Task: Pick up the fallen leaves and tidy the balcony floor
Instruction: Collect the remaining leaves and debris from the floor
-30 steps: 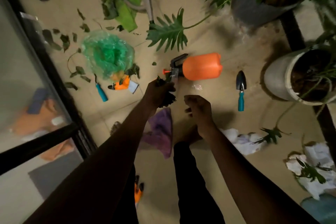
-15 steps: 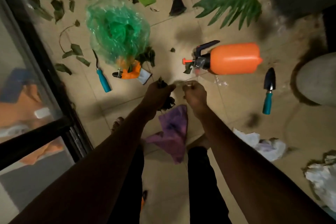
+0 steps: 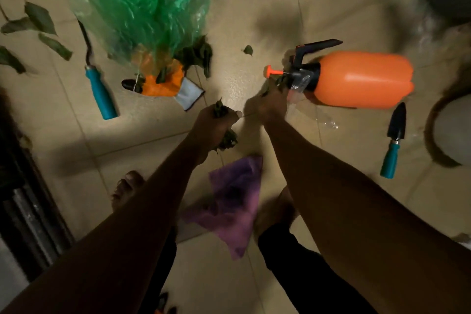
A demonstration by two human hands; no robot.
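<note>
My left hand [image 3: 215,126] grips a bunch of dark green leaves [image 3: 227,140] that stick out above and below the fist. My right hand [image 3: 272,104] reaches down by the nozzle of the orange spray bottle [image 3: 362,79] and pinches a leaf [image 3: 276,84] lying there. More fallen leaves [image 3: 40,18] lie on the tiles at the far left, a small one [image 3: 248,50] sits in the middle, and a clump [image 3: 198,55] rests by the green plastic bag [image 3: 142,5].
An orange and grey glove [image 3: 165,85] lies under the bag. A teal-handled tool [image 3: 98,84] lies left, a teal-handled trowel [image 3: 393,140] right. A purple cloth [image 3: 234,201] lies between my feet. A white pot [image 3: 451,130] stands right, a dark door frame [image 3: 23,201] left.
The view has dropped closer to the floor. My right hand moved forward to the spray bottle's nozzle and closed on a leaf. My left hand still grips its bunch.
</note>
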